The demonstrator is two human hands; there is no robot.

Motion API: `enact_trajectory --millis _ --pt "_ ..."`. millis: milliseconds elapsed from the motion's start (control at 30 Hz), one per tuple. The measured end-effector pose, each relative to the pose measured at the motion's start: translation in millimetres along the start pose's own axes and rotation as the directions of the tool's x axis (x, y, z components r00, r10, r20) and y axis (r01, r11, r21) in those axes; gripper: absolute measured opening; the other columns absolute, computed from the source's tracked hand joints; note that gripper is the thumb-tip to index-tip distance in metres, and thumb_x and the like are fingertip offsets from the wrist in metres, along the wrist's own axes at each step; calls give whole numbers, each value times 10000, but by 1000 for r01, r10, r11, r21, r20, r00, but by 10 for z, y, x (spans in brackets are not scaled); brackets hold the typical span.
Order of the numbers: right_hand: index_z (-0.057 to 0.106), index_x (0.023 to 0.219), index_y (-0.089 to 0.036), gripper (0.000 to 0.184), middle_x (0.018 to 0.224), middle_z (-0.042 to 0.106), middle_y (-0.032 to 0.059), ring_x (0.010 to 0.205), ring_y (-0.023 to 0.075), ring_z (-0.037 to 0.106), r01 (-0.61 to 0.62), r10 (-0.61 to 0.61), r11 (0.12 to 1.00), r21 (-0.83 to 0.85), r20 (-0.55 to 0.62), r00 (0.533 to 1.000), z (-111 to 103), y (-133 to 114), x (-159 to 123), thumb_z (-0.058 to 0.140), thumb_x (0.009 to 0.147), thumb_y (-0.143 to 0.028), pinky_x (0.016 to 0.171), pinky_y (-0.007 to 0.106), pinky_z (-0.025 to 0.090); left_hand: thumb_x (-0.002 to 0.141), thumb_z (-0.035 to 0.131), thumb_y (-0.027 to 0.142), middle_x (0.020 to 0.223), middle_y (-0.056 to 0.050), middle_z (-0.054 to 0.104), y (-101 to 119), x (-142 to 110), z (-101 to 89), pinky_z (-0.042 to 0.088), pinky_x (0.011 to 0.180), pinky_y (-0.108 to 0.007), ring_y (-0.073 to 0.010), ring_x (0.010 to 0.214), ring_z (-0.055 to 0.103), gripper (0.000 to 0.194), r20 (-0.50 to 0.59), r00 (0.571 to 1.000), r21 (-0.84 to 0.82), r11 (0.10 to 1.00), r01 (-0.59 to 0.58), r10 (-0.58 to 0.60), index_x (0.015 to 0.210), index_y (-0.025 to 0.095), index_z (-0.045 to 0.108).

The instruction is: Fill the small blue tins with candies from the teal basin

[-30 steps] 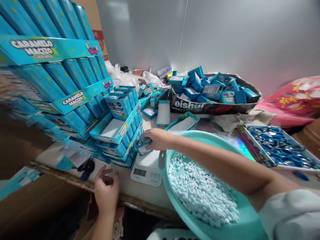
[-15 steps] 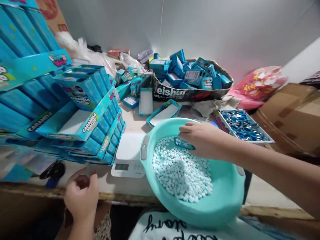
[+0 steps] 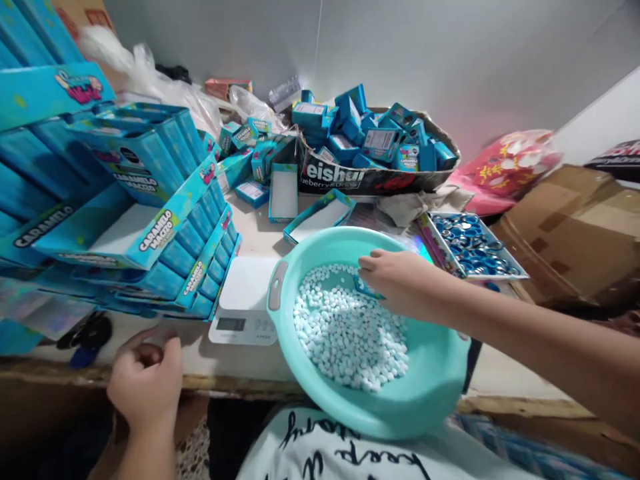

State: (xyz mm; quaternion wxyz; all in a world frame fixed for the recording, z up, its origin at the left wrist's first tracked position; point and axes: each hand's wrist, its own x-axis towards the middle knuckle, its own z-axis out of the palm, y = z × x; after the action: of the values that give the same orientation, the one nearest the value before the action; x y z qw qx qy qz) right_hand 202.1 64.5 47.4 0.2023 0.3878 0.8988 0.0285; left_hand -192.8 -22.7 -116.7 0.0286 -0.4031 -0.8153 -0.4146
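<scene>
Your basin (image 3: 440, 373) sits near you at the table (image 3: 260, 233) edge, with the pellets (image 3: 345, 333) inside it. Just left of it lies the scale (image 3: 240, 300). Further left, the display cartons (image 3: 125, 220) are stacked. Far behind the basin stands a cardboard tray (image 3: 370, 179) heaped with small boxes (image 3: 375, 137); right of the basin lies a tray of rings (image 3: 470, 243).
</scene>
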Motion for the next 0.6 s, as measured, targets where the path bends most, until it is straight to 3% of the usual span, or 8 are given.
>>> enact_trajectory --millis 133,433,533,600 --pt "661 850 -155 109 913 620 84 872 267 592 -102 102 995 -10 -43 994 9 73 -83 699 756 -115 593 325 405 758 681 404 576 49 496 -27 1 1 417 674 -295 -152 556 528 393 2 1000 -50 998 28 -28 1071 169 705" --pt "638 823 -163 89 895 613 66 847 253 622 -137 136 990 17 33 990 -32 144 -239 698 757 -154 666 342 455 747 678 410 576 43 496 28 12 -9 422 668 -297 -163 563 527 408 20 999 -45 998 48 -47 1059 150 716" --pt "618 787 -168 112 878 624 62 799 249 630 -178 174 984 23 124 977 -21 97 -222 679 714 -109 608 339 432 761 661 423 579 37 510 0 14 -11 420 678 -304 -178 588 544 409 26 1000 -24 1000 17 -16 1058 148 719" --pt "620 794 -166 94 890 635 71 813 264 638 -189 184 982 23 124 975 -27 71 -193 673 728 -127 573 338 409 769 650 434 583 31 521 -11 14 -21 411 676 -310 -190 601 552 409 50 999 12 1000 16 -16 1054 150 719"
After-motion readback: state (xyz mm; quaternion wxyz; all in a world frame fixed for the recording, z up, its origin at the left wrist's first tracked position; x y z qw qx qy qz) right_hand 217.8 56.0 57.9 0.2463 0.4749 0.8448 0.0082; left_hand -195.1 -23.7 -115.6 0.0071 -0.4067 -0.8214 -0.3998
